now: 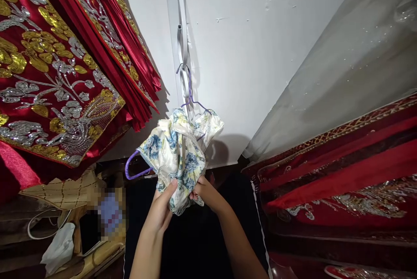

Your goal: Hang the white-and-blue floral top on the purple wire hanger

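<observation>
While a floral garment is suspended before a white wall on a purple hanger, its lower folds are gripped above a dark-clad lap by two bare hands. The cloth is pinched by the left hand, its thumb laid on the front and its fingers mostly hidden behind; the hem is caught by the right hand, its fingers curled inward. The hanger's hook appears to be looped on a pale rail, and the frame is tilted, one end thrust out well past the garment's left edge. Should the cloth be pulled down sharply, the hook could be jerked from the rail, or the thin fabric strained where the jutting end is met. If both grips were loosened, the bunched garment might be lost from the slanting frame. Were it swung far left, the sequinned red cloth hung nearby could be snagged by the bare hanger end.
</observation>
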`<state>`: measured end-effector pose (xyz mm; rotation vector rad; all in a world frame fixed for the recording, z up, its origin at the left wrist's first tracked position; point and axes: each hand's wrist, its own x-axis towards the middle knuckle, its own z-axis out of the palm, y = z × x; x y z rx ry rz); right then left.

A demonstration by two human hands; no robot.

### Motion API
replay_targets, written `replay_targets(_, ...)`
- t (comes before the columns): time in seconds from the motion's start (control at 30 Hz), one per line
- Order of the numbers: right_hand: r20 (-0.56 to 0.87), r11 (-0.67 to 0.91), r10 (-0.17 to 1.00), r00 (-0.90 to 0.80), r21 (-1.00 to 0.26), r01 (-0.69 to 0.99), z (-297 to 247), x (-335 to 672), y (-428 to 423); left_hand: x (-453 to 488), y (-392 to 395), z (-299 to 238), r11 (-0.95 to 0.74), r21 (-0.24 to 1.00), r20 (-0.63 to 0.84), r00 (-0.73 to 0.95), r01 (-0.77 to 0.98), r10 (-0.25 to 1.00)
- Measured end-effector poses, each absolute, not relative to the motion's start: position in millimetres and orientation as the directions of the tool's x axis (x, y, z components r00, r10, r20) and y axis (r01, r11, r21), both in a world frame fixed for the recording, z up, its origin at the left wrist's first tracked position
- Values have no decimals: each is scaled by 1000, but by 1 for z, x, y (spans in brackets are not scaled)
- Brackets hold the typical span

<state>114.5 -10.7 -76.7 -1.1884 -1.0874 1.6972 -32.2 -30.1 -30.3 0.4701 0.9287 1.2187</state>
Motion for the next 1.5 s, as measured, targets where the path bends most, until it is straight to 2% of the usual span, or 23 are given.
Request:
replay_targets(0.13,-311,-387,910,-276,-876,-288,-76,112,-12,-35,-30,-31,316,736,-351,61,-599,934)
replay_targets(0.23,-362,-437,895,-260,-824,-360,-75,114,-11,-46,-20,-35,259,789,-293,30,-558,956)
replay_targets(0.27,-375,-449,890,-258,-817,-363,-75,116,-10,-51,-15,-37,207,831,-255,-23,-517,967)
replay_targets(0.33,-382,-453,889,-252,-815,-361,-75,120,-8,-59,-5,-45,30,932,-130,-256,-360,958)
replay_targets(0.4,-377,-435,899,-223,-824,-363,-77,123,-4,-60,0,-54,-159,984,89,-541,-84,836)
replay_targets(0.43,-375,-424,905,-202,-831,-359,-78,124,-3,-56,1,-59,-217,974,208,-613,62,762)
replay_targets(0.47,-374,-413,911,-177,-840,-351,-80,123,-2,-51,0,-64,-249,953,302,-607,173,735)
replay_targets(0.53,-367,-386,923,-121,-867,-316,-81,121,0,-36,-5,-71,-270,927,357,-398,259,845)
replay_targets(0.63,-321,-329,944,-75,-915,-234,-79,117,-2,-14,-10,-76,-183,954,192,-13,238,981)
replay_targets(0.7,-276,-288,957,-85,-939,-186,-74,118,-6,-6,-11,-77,-124,965,108,83,232,991)
replay_targets(0.8,-243,-266,956,-165,-954,-138,-67,122,-11,-4,-12,-79,-120,967,101,96,224,990)
replay_targets(0.9,-267,-292,935,-235,-953,-77,-66,125,-14,-4,-14,-82,-141,965,127,75,221,989)
replay_targets(1.0,-248,-266,956,-157,-958,-105,-63,125,-13,-4,-15,-84,-156,955,141,76,253,987)
replay_targets(1.13,-76,-50,994,77,-954,-296,-25,132,6,-5,-14,-86,-198,926,172,108,321,979)
replay_targets(1.2,38,95,983,178,-941,-326,10,138,23,-5,-13,-87,-230,899,200,118,373,973)
replay_targets(1.37,271,311,942,195,-926,-214,82,136,48,-10,8,-88,-259,827,196,176,498,965)
replay_targets(1.5,332,347,935,125,-929,-132,85,129,37,-22,32,-73,-292,775,139,299,560,944)
